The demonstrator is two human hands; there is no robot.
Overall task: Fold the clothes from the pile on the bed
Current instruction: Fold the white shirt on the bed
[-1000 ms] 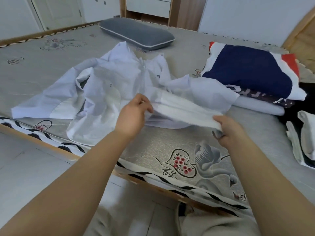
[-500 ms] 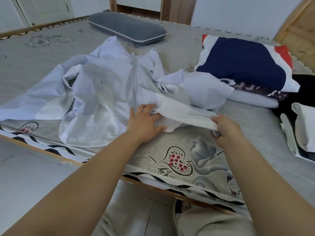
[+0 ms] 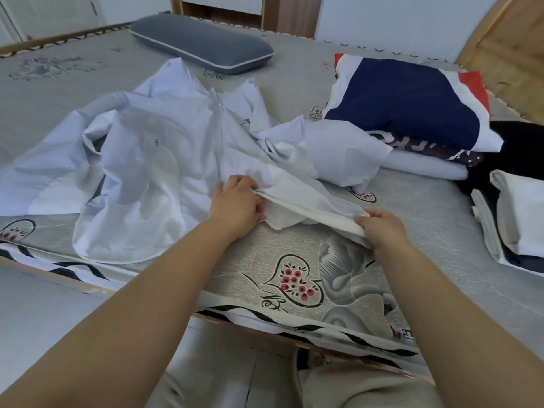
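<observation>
A pale lilac-white zip jacket lies spread and crumpled across the bed, its zip running up the middle. My left hand grips the jacket's white hem near the zip's lower end. My right hand pinches the same hem further right, so the band stretches between both hands just above the mattress. One sleeve is bunched up behind my hands.
A stack of folded clothes, navy, white and red on top, sits at the right. A black and white garment lies at the far right edge. A grey pillow rests at the back. The bed's front edge runs below my forearms.
Both hands lowered the hem from mid-air toward the mattress. My left hand went flat onto the jacket, then took hold of the hem again. The view shifted slightly.
</observation>
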